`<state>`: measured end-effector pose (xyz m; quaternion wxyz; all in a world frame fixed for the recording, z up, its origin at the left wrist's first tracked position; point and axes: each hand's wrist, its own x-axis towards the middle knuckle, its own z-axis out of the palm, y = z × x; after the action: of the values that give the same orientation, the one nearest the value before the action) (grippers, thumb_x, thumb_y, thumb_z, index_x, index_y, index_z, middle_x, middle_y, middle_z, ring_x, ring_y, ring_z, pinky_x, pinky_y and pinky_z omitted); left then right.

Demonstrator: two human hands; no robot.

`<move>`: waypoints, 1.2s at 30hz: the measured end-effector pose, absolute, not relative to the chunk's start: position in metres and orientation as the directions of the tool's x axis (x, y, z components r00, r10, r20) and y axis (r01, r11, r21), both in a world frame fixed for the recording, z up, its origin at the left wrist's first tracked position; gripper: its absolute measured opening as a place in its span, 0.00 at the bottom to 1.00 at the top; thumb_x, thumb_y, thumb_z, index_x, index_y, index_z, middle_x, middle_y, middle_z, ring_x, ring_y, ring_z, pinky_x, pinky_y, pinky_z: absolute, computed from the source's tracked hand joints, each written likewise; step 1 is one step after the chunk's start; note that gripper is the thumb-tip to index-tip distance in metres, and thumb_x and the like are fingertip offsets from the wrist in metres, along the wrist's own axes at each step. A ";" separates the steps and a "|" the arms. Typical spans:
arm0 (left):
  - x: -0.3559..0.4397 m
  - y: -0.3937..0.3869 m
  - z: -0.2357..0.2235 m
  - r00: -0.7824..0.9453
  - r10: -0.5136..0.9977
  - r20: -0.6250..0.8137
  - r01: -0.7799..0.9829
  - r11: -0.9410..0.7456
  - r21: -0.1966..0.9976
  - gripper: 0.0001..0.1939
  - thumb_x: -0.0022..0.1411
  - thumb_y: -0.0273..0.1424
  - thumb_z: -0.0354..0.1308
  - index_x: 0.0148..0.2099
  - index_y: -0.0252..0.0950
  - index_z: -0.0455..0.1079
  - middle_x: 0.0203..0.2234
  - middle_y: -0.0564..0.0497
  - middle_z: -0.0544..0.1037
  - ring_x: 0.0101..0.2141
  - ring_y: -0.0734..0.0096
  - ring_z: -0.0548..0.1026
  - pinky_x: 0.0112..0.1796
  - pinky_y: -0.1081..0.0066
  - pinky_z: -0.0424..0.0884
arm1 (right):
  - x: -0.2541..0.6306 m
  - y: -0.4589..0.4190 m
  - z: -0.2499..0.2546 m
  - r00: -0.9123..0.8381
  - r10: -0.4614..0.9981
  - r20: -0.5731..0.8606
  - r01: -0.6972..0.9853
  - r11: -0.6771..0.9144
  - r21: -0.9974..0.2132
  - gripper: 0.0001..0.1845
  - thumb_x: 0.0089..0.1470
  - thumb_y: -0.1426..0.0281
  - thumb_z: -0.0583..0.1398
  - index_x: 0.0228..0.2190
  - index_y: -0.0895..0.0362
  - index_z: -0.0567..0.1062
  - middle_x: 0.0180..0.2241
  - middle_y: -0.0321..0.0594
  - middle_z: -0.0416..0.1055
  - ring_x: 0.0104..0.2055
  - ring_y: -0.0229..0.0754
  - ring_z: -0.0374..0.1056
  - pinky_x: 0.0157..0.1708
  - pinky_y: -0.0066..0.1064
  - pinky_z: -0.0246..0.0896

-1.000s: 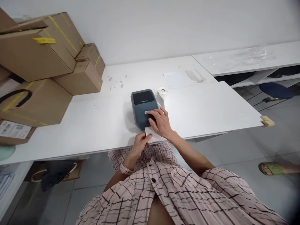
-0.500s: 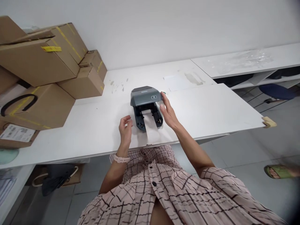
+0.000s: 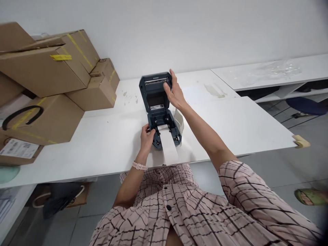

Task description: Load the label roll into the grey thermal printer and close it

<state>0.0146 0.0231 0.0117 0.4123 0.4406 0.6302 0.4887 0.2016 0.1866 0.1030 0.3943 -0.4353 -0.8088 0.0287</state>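
A dark grey label printer (image 3: 164, 118) stands on the white table with its lid (image 3: 156, 92) raised and tilted back. A strip of white label paper (image 3: 169, 147) runs from inside the base out over its front toward the table edge. My right hand (image 3: 176, 92) grips the lid's right edge, thumb on the inner side and fingers behind. My left hand (image 3: 147, 138) holds the left side of the base, thumb over the rim; its other fingers are partly hidden. Beside the printer's right side stands a pale curved strip (image 3: 178, 119).
Cardboard boxes (image 3: 51, 112) are piled at the left, a black curved strip (image 3: 23, 114) on them. Clear plastic (image 3: 276, 70) lies on the shelf at the right. A padded table corner (image 3: 301, 141) juts out, and a person's green sandal (image 3: 309, 197) shows on the floor.
The printer lid has swung up and back with my right hand, baring the inside. My left hand has moved right and taken hold of the base.
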 end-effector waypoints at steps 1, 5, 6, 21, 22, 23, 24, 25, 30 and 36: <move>0.014 0.023 0.012 -0.271 0.958 -0.091 0.154 0.137 0.979 0.24 0.62 0.35 0.61 0.59 0.39 0.67 0.58 0.40 0.74 0.56 0.59 0.73 0.51 0.64 0.73 | 0.202 0.196 0.104 -0.306 0.737 0.603 0.664 0.619 -0.419 0.45 0.68 0.41 0.41 0.74 0.45 0.31 0.75 0.45 0.45 0.74 0.59 0.51 0.69 0.57 0.54; 0.013 0.026 0.012 -0.270 0.957 -0.102 0.159 0.149 0.976 0.24 0.62 0.37 0.61 0.60 0.38 0.67 0.58 0.39 0.73 0.55 0.58 0.73 0.50 0.63 0.73 | 0.208 0.207 0.110 -0.267 0.731 0.628 0.577 0.643 -0.503 0.44 0.68 0.41 0.35 0.74 0.52 0.39 0.73 0.51 0.51 0.73 0.57 0.55 0.67 0.61 0.53; 0.013 0.028 0.012 -0.271 0.957 -0.106 0.158 0.153 0.975 0.25 0.62 0.38 0.62 0.59 0.38 0.67 0.58 0.39 0.73 0.55 0.57 0.73 0.50 0.63 0.73 | 0.209 0.201 0.110 -0.247 0.709 0.661 0.573 0.657 -0.490 0.43 0.68 0.41 0.36 0.73 0.52 0.44 0.73 0.50 0.52 0.73 0.57 0.54 0.68 0.61 0.52; 0.009 0.050 -0.001 -0.276 0.960 -0.036 0.345 0.134 0.929 0.27 0.58 0.32 0.64 0.60 0.40 0.70 0.51 0.43 0.81 0.47 0.57 0.79 0.48 0.60 0.74 | 0.161 0.115 0.071 -0.720 0.688 -0.088 0.693 0.720 -0.039 0.13 0.53 0.86 0.60 0.34 0.62 0.82 0.37 0.55 0.83 0.46 0.58 0.80 0.57 0.49 0.63; 0.007 0.049 0.000 -0.261 0.965 -0.023 0.370 0.121 0.921 0.28 0.58 0.31 0.63 0.61 0.40 0.69 0.51 0.43 0.81 0.47 0.56 0.80 0.50 0.58 0.74 | 0.160 0.118 0.069 -0.724 0.680 -0.115 0.688 0.724 -0.050 0.12 0.52 0.86 0.61 0.31 0.61 0.82 0.35 0.53 0.84 0.44 0.57 0.81 0.57 0.48 0.64; 0.006 0.048 0.002 -0.250 0.968 -0.011 0.388 0.111 0.915 0.29 0.59 0.30 0.62 0.63 0.40 0.69 0.51 0.43 0.82 0.48 0.54 0.80 0.52 0.56 0.73 | 0.160 0.121 0.067 -0.727 0.672 -0.140 0.684 0.727 -0.066 0.12 0.52 0.85 0.62 0.29 0.59 0.82 0.34 0.50 0.84 0.43 0.56 0.81 0.56 0.47 0.65; 0.005 0.047 0.003 -0.246 0.969 -0.003 0.399 0.104 0.911 0.30 0.60 0.30 0.61 0.65 0.40 0.68 0.50 0.43 0.82 0.50 0.53 0.80 0.54 0.54 0.71 | 0.162 0.124 0.066 -0.730 0.665 -0.158 0.681 0.727 -0.088 0.11 0.52 0.84 0.63 0.30 0.58 0.82 0.34 0.49 0.84 0.43 0.55 0.81 0.53 0.46 0.67; 0.005 0.045 0.006 -0.246 0.969 0.001 0.406 0.102 0.908 0.31 0.60 0.29 0.61 0.66 0.40 0.66 0.50 0.43 0.82 0.51 0.52 0.79 0.56 0.53 0.70 | 0.164 0.127 0.065 -0.734 0.658 -0.170 0.678 0.727 -0.113 0.11 0.53 0.83 0.63 0.32 0.57 0.82 0.35 0.47 0.84 0.42 0.54 0.81 0.51 0.45 0.69; 0.005 0.040 0.010 -0.251 0.968 -0.011 0.398 0.113 0.910 0.35 0.62 0.29 0.60 0.71 0.43 0.61 0.51 0.45 0.83 0.54 0.52 0.79 0.59 0.52 0.69 | 0.177 0.136 0.070 -0.782 0.580 -0.226 0.623 0.732 -0.278 0.16 0.57 0.78 0.64 0.46 0.52 0.80 0.42 0.40 0.84 0.41 0.46 0.80 0.40 0.32 0.71; 0.004 0.045 0.000 -0.276 0.961 -0.014 0.393 0.126 0.911 0.36 0.62 0.32 0.60 0.71 0.43 0.60 0.50 0.45 0.83 0.51 0.53 0.80 0.59 0.50 0.68 | 0.186 0.142 0.089 -0.875 0.406 -0.263 0.484 0.715 -0.505 0.25 0.58 0.79 0.63 0.57 0.55 0.75 0.50 0.43 0.82 0.48 0.43 0.79 0.44 0.32 0.73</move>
<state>0.0045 0.0449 0.0000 0.3308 0.5024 0.6736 0.4294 0.1864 0.1421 0.0895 -0.0665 -0.2409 -0.9237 0.2904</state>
